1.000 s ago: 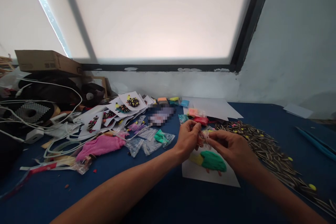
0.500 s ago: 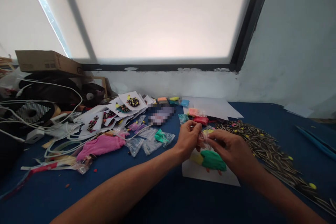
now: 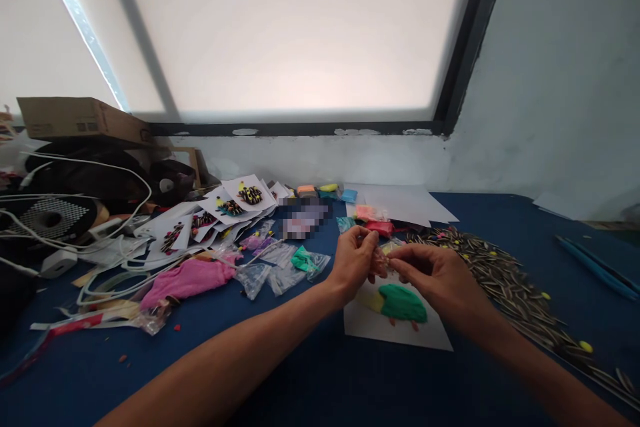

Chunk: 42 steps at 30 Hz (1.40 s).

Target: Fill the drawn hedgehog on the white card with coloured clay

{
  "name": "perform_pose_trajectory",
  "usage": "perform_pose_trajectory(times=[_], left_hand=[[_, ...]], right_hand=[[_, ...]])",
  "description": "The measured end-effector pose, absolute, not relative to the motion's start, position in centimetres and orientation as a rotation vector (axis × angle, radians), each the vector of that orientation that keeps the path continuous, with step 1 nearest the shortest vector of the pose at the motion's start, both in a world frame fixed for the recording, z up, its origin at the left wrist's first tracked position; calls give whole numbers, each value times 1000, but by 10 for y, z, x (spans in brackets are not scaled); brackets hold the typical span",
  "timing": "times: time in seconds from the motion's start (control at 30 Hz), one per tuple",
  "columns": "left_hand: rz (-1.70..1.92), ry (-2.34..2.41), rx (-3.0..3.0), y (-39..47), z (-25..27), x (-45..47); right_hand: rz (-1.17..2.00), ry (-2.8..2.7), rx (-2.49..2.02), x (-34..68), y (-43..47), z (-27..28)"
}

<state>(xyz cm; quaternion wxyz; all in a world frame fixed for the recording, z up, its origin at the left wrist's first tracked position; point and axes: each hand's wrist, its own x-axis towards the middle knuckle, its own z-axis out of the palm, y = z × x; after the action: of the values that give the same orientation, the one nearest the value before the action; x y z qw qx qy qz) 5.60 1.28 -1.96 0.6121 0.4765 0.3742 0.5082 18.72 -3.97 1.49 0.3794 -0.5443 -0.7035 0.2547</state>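
Note:
My left hand is closed around a small clear plastic bag with something reddish-brown in it, like modelling clay. My right hand pinches the right edge of this bag with thumb and forefinger; the exact spot between the fingertips is too small to make out. Below both hands lies a white sheet of paper bearing a green clay shape. A yellow clay part adjoins the green on its left, and small brown clay pieces stick out beneath.
Striped sunflower seeds with yellow bits spread at the right. Beyond my hands are a red packet and white sheets. Leftward lie clear bags, a pink cloth, seed-picture cards and cables. A blue tool lies far right.
My right hand's fingertips have drawn closer together at the bag's edge, and less plastic shows between the hands. The whole view has shifted slightly.

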Motion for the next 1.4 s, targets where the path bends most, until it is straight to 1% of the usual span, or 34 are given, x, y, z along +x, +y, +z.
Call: perform_pose_trajectory(times=[0.43, 0.67, 0.83, 1.07, 1.2, 1.4], left_hand=[[1195, 894, 1105, 16, -21, 54], [1253, 891, 1107, 26, -9, 42], [1243, 863, 1116, 26, -1, 40], [1203, 820, 1129, 22, 6, 40], [1124, 809, 1141, 21, 9, 40], [1032, 814, 1149, 19, 7, 43]], right_hand=[[629, -1629, -1414, 189, -35, 10], [619, -1540, -1482, 213, -20, 14], [659, -1542, -1601, 234, -2, 0], [696, -1559, -1602, 231, 19, -14], [615, -1656, -1587, 223, 31, -11], [280, -1740, -1581, 225, 27, -3]])
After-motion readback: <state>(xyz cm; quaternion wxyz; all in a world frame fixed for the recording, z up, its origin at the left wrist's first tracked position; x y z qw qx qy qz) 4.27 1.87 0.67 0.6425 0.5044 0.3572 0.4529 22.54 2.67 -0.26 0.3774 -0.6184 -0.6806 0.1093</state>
